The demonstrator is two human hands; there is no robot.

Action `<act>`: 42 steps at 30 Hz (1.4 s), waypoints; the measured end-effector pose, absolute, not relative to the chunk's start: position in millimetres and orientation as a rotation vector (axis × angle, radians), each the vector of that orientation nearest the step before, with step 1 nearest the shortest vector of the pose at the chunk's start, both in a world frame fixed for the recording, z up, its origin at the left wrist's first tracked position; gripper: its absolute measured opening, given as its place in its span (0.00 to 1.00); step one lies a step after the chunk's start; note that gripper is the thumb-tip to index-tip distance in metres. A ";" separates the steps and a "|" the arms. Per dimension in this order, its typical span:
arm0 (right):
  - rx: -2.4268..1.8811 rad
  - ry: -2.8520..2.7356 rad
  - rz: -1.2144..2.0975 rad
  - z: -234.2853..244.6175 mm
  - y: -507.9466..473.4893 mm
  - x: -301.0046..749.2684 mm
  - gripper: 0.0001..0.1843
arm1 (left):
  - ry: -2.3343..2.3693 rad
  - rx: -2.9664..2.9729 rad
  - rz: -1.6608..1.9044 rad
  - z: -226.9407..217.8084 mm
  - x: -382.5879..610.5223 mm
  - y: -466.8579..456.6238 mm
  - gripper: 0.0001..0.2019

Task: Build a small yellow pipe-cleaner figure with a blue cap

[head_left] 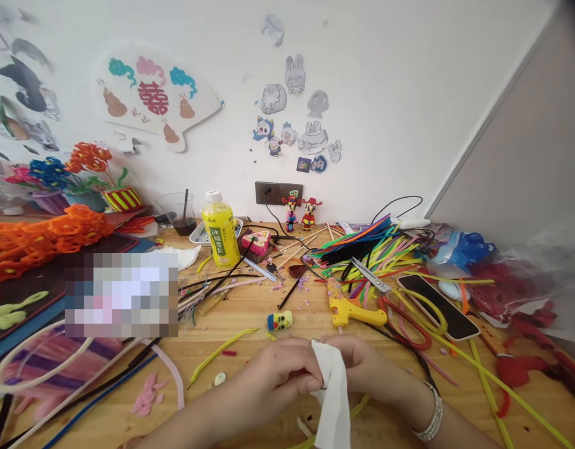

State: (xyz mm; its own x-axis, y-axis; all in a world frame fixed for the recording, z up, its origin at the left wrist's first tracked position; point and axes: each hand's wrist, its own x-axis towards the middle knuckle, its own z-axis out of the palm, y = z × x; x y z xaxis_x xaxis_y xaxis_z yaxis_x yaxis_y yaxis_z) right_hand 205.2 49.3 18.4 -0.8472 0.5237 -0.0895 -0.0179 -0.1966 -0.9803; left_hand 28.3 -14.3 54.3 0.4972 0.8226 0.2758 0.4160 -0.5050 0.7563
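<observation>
Both my hands meet near the table's front edge. My left hand [280,374] and my right hand [362,368] have their fingers closed on a white tissue [334,399] that hangs down between them. A bit of red shows under my left fingers; what it is I cannot make out. A silver bracelet [432,416] sits on my right wrist. Just beyond my hands lie a yellow glue gun [350,308] and a small yellow figure [280,320].
Coloured pipe cleaners [367,249] lie piled at the back right with scissors [372,276] and a phone [439,305]. A yellow bottle [221,231] stands mid-table. Orange pipe-cleaner flowers [39,240] fill the left. Long loose stems cross the wooden table [250,305].
</observation>
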 end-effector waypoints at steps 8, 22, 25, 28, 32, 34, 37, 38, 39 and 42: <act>-0.560 -1.703 2.138 11.8 49.4 205.3 0.15 | 0.963 2.197 0.793 54.5 26.7 -13.0 0.10; -0.539 -1.854 1.979 24.4 49.9 205.3 0.17 | 1.063 2.299 0.830 44.2 25.7 -11.7 0.09; -0.570 -1.751 2.017 23.7 50.7 205.0 0.18 | 1.082 2.251 0.889 40.6 25.0 -9.1 0.10; -0.567 -1.901 1.964 26.1 51.0 205.5 0.18 | 1.057 2.285 0.885 38.7 26.1 -9.2 0.10; -0.559 -1.935 1.893 26.2 52.5 206.7 0.18 | 1.111 2.251 0.894 37.7 27.1 -10.2 0.09; -0.622 -1.840 1.851 24.7 56.2 208.4 0.17 | 1.163 2.188 0.947 37.7 26.6 -9.8 0.09; -0.792 -1.660 1.637 26.7 69.7 217.9 0.15 | 1.252 2.110 1.031 37.9 25.6 -9.2 0.08; -0.841 -1.576 1.525 29.3 76.3 224.4 0.15 | 1.294 2.091 1.049 37.6 25.4 -9.0 0.08; -0.884 -1.486 1.376 33.0 83.6 232.9 0.15 | 1.337 2.072 1.070 37.1 25.2 -8.7 0.08; -1.067 -1.253 0.723 47.6 108.1 269.5 0.16 | 1.439 2.019 1.127 34.5 24.9 -7.8 0.07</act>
